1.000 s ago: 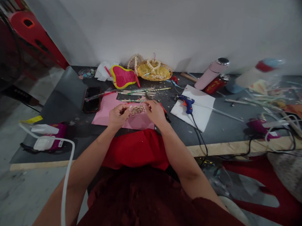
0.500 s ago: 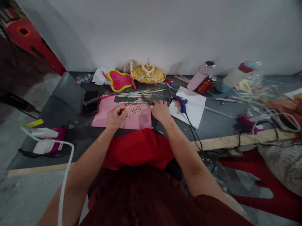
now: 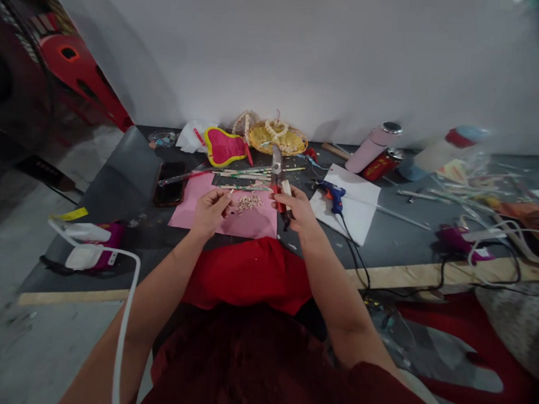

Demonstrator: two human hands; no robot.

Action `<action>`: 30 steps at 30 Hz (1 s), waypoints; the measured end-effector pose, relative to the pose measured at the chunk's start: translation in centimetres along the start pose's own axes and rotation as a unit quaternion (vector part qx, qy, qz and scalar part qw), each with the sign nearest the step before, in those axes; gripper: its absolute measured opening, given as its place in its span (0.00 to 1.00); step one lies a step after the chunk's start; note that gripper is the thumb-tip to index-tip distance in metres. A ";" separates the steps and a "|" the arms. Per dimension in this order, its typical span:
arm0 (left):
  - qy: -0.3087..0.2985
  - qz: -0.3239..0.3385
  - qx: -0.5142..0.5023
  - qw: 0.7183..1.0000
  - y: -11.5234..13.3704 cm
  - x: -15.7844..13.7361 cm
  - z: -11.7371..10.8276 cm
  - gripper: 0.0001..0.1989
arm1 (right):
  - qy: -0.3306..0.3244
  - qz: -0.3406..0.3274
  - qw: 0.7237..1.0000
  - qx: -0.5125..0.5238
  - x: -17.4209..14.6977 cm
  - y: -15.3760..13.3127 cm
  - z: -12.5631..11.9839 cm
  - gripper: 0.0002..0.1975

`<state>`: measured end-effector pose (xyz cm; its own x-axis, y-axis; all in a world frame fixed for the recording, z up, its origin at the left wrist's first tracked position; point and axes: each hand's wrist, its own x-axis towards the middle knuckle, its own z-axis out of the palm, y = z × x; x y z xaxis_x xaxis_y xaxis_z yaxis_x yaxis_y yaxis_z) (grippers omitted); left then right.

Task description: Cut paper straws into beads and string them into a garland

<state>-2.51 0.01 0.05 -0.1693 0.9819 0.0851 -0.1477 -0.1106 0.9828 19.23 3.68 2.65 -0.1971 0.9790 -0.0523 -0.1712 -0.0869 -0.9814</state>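
My right hand [image 3: 296,207] is closed around the handles of pruning shears [image 3: 277,164], whose metal head points away from me, toward the basket. One handle looks red, the other pale. My left hand [image 3: 211,211] is pinched shut, with the tip of a small wooden stick [image 3: 232,192] showing at the fingertips. Between the hands, a pile of short cut wooden pieces [image 3: 248,203] lies on a pink sheet [image 3: 246,226]. Thin green-and-pale sticks [image 3: 245,188] lie just beyond the pile.
A yellow basket [image 3: 304,145] with beadwork stands by the wall, a pink heart-shaped piece [image 3: 226,148] beside it. A phone [image 3: 168,193] lies left. Rightward are a blue glue gun [image 3: 333,194] on white paper [image 3: 362,221], a pink bottle [image 3: 373,148] and a red can [image 3: 382,165].
My right hand has lifted the shears off the table, their head now raised and pointing away. My left hand stays pinched near the pile. The view has shifted slightly.
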 end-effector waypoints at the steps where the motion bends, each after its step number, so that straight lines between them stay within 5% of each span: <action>1: 0.002 -0.003 -0.012 1.000 0.0 0.1 0.0 0.10 | -0.011 0.006 0.999 0.032 -0.2 0.2 0.2 0.12; 5: -0.002 -0.007 -0.035 0.999 0.1 0.0 0.0 0.10 | -0.081 0.008 0.995 0.063 -1.0 0.2 0.1 0.12; 11: -0.008 -0.002 -0.037 0.999 0.5 -0.2 0.3 0.10 | -0.115 -0.091 0.977 -0.154 -1.9 -0.2 -0.4 0.28; 15: 0.011 -0.004 -0.054 0.998 1.0 -0.3 0.3 0.11 | -0.072 -0.205 0.880 -0.422 -1.9 0.1 0.0 0.27; 20: 0.017 0.009 -0.075 0.997 1.4 -0.3 0.1 0.11 | -0.093 -0.207 0.744 -0.629 -2.1 0.4 0.8 0.26; 24: 0.031 0.009 -0.075 0.997 1.2 -0.1 -0.1 0.11 | -0.124 -0.198 0.707 -0.668 -2.5 0.4 1.2 0.25; 30: 0.007 0.034 -0.037 0.999 0.8 0.0 -0.1 0.10 | -0.140 -0.191 0.694 -0.680 -2.6 0.5 1.5 0.23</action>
<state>-2.69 -0.13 0.82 -0.1940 0.9697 0.1487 -0.2077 -0.1888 0.9598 18.27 0.77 2.58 -0.6000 0.7921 0.1117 0.7692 0.6097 -0.1916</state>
